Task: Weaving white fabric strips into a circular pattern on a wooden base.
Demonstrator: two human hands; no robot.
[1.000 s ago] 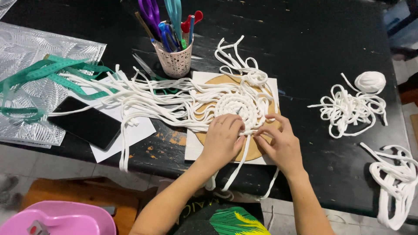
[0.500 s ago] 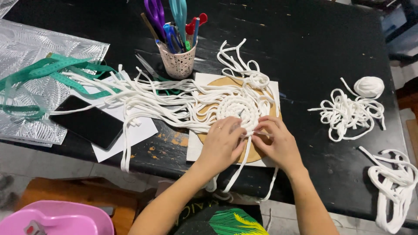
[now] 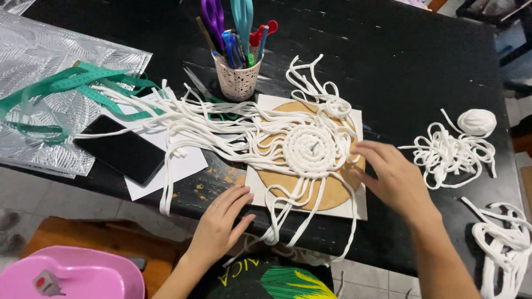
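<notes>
At the near edge of a black worktop [image 3: 399, 50]: one round coiled mat of white cord [image 3: 310, 148], pinned at its centre to a tan disc board [image 3: 332, 191] that lies on a white sheet [image 3: 360, 207]. The pin and board appear to hold the coil flat and fixed. Loose cord tails [image 3: 183, 119] fan leftward across the worktop and others hang over the front edge, laid apart rather than bunched, probably so that strands stay separate.

Left hand [image 3: 219, 224]: flat, palm down, fingers together and extended, resting at the lower left corner of the white sheet, just beside the hanging strands. Grip open; it holds nothing.

Right hand [image 3: 390, 177]: palm down, fingers spread and slightly curled, at the right rim of the disc board, fingertips touching or just short of the coil's outer edge; which, cannot be told. Grip wide; nothing enclosed.

Also present:
- perforated cup of scissors and pens [image 3: 237, 77], behind the coil
- green measuring tape [image 3: 61, 88] over a silvery embossed sheet [image 3: 33, 66], far left
- dark phone [image 3: 122, 149] on white paper [image 3: 185, 166], left of the board
- small ball of white cord [image 3: 476, 122] with a loose tangle [image 3: 449, 152], right
- further cord heap [image 3: 507, 238], right edge
- pink plastic item [image 3: 72, 274], below the worktop
</notes>
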